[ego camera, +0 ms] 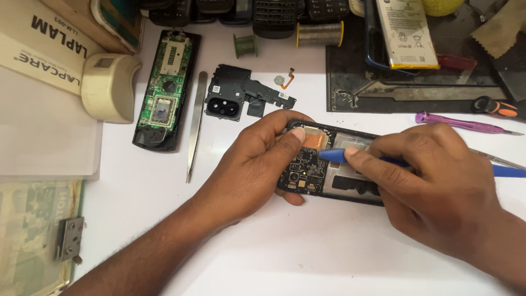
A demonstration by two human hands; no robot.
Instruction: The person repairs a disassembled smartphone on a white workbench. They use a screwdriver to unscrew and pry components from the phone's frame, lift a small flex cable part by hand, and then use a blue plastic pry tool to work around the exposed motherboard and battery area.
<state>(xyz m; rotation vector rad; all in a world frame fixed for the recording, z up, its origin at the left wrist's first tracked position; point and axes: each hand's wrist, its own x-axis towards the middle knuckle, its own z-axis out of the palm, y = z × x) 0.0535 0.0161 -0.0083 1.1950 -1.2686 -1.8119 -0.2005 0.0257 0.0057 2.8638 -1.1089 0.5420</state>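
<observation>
The opened phone lies on the white table and is clamped at its upper end by the left hand, thumb on the copper flex. A blue pry tool is pinched by the right hand, its tip set on the board. If the tip slips, the flex can be torn or a component chipped. At 10 o'clock lie a camera bracket and tweezers.

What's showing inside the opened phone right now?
Inside the opened phone: a dark circuit board and copper-coloured flex, with the blue pry tool tip on it. The right hand covers the phone's right end.
</observation>
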